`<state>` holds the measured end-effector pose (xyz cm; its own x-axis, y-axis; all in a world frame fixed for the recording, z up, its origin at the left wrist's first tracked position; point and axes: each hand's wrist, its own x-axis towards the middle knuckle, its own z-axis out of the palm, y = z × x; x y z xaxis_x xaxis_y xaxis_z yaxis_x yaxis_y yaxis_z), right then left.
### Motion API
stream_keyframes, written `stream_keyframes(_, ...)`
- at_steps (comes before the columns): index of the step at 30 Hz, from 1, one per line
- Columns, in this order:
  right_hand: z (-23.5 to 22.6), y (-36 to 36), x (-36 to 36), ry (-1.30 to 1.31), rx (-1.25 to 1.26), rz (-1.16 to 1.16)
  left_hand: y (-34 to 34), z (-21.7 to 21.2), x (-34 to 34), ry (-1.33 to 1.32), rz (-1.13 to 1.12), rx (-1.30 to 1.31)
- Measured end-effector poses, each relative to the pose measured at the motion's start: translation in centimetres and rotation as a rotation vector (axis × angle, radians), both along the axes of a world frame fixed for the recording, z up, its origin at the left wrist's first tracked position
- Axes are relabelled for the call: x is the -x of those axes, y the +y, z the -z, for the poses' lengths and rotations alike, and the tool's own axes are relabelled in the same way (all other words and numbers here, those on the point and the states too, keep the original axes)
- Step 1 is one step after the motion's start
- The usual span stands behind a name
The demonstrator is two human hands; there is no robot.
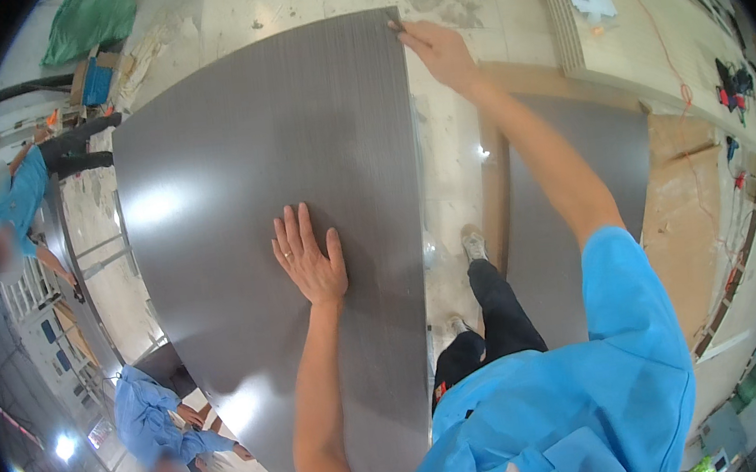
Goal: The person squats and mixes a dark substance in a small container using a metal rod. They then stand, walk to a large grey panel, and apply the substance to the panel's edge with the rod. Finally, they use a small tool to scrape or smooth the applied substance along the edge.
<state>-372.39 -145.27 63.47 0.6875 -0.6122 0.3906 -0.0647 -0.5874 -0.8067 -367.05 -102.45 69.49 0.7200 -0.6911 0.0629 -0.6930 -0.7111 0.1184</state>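
Note:
A large grey panel [233, 150] with a fine brushed grain lies in front of me, shining where lamps reflect in it. My left hand [313, 265] rests flat on its middle, fingers stretched out and a ring on one of them. At the far right corner of the panel is my right hand [440, 53], its arm reaching far forward. Thumb and fingers there are pinched together at the edge. A small dark bit shows by the fingertips, too small to name.
Another grey panel [564, 182] lies on brown board to my right. Beyond it stands a long pale work surface [641, 38] with an orange cord. Two people in blue shirts, one far left [23, 193] and one near left [154, 412], are beside the large panel. Green cloth [89, 25] lies far left.

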Motion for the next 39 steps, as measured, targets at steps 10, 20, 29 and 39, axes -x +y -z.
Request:
stream_keyframes(10, 0.1, 20.2, 16.6, 0.055, 0.241, -0.672, -0.4, -0.4, -0.3, -0.006, -0.004, 0.007)
stream_keyframes(20, 0.6, 15.5, 10.7, 0.122, 0.367, -0.272, -0.2, -0.3, -0.3, -0.004, -0.007, 0.060)
stream_keyframes(29, -0.9, 17.8, 13.5, 0.234, 0.465, -0.361, 0.6, 0.1, -0.1, 0.009, -0.029, 0.113)
stream_keyframes(39, -2.5, 32.2, 21.9, 0.291, 0.325, -0.825, 25.2, -0.6, 13.1, 0.060, -0.318, 0.031)
